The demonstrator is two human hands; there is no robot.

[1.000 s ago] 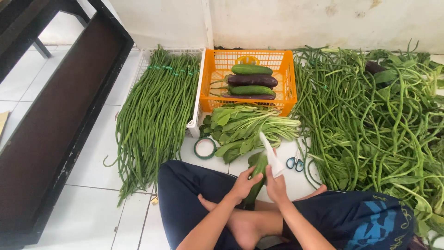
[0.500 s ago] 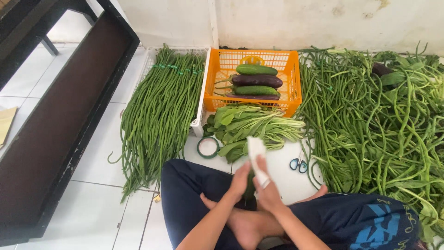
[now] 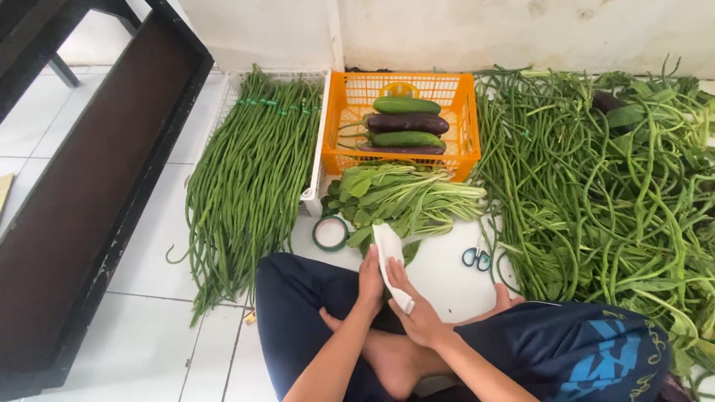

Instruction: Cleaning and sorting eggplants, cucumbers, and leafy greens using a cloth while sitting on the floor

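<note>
At the lower middle of the frame, above the crossed legs, the left hand (image 3: 370, 281) and the right hand (image 3: 417, 313) both grip a white sheet (image 3: 390, 262), the left closed on its near left edge, the right curled around its lower end with the fingers laid along it. The sheet stands tilted, its top corner reaching toward the leafy greens (image 3: 406, 197).

The person sits on a white tiled floor (image 3: 141, 253) against a pale, stained wall (image 3: 521, 30). A dark bench (image 3: 89, 193) runs down the left side of the frame.

Just left of the hands lies a roll of green tape (image 3: 331, 233); just right, blue-handled scissors (image 3: 477, 257) rest on the tiles. The bundle of leafy greens lies directly beyond the sheet, touching an orange crate (image 3: 463, 119) that holds 2 cucumbers (image 3: 406, 106) and 2 dark eggplants (image 3: 406, 123). A tidy bundle of long beans (image 3: 246, 179) spreads over a white tray (image 3: 319, 149) at the left of the crate, and a large loose heap of long beans (image 3: 596, 179) fills the right of the frame. Nothing lies between the hands and the greens except the sheet itself.

Compared with 0.5 s ago, the sheet sits lower and closer to the lap, the hands have drawn nearer the body, and the crate, tape and scissors lie where they were.
</note>
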